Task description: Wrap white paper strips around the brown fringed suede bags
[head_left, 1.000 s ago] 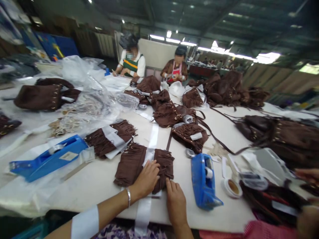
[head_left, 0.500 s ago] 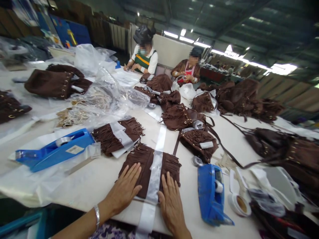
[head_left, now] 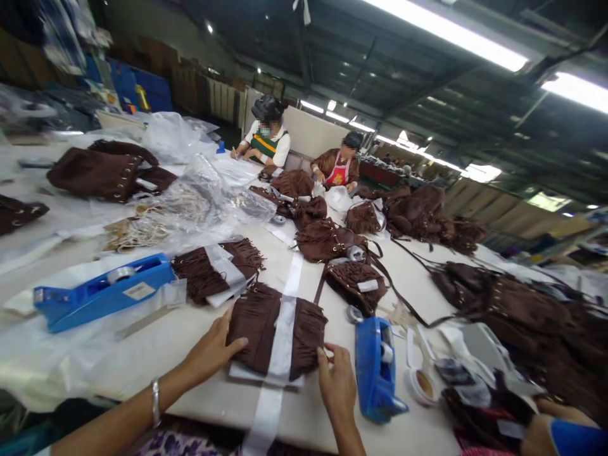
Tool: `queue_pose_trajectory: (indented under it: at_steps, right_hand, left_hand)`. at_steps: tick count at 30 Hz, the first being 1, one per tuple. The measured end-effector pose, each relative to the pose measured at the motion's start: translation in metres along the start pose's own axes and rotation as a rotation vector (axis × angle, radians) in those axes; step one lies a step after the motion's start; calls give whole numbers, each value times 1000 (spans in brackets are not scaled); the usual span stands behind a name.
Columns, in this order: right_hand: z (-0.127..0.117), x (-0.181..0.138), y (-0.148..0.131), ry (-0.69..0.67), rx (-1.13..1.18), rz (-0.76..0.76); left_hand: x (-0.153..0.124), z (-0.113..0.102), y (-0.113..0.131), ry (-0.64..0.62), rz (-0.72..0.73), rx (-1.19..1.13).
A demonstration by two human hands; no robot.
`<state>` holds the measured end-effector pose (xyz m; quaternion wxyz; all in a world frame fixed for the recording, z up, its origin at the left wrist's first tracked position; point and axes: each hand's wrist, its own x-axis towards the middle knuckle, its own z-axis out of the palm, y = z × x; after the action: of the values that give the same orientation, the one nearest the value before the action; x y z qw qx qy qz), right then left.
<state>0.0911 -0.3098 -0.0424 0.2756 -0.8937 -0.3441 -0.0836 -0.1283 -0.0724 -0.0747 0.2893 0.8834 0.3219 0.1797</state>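
A brown fringed suede piece (head_left: 259,329) lies on the white table (head_left: 190,342) in front of me, with a white paper strip (head_left: 284,329) running over its middle. My left hand (head_left: 211,351) grips its left edge, thumb on top. My right hand (head_left: 338,383) pinches its lower right corner. A second wrapped fringed piece (head_left: 213,272) lies just behind to the left.
A blue tape dispenser (head_left: 375,370) stands right of my right hand, another (head_left: 102,294) at the left. Brown fringed bags (head_left: 327,240) and clear plastic bags (head_left: 190,202) cover the table. Two people sit at the far end. Another person's hand (head_left: 555,430) is at bottom right.
Both hands lay flat on the fringed piece half a second ago; now they have slid to its left edge and lower right corner and taken hold. The camera has tilted up.
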Motion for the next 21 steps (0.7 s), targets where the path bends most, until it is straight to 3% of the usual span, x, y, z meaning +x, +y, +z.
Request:
queue_pose_trajectory:
  at_steps: [2, 4, 7, 13, 17, 21]
  right_hand:
    - [-6, -6, -10, -6, -40, -162]
    - [-7, -14, -23, -126, -63, -382]
    - [-2, -24, -36, -323, -111, -577]
    - [19, -26, -23, -355, -152, -534]
    - [33, -29, -14, -294, -133, -522]
    - [30, -29, -16, -255, -103, -511]
  left_hand:
    - [-9, -7, 7, -107, 110, 1]
    - [-19, -13, 16, -177, 204, 55]
    - [-27, -14, 25, -158, 271, 156]
    - [-21, 0, 12, -122, 307, 177]
    - [-21, 15, 1, -63, 365, 182]
    - [-25, 23, -7, -9, 391, 224]
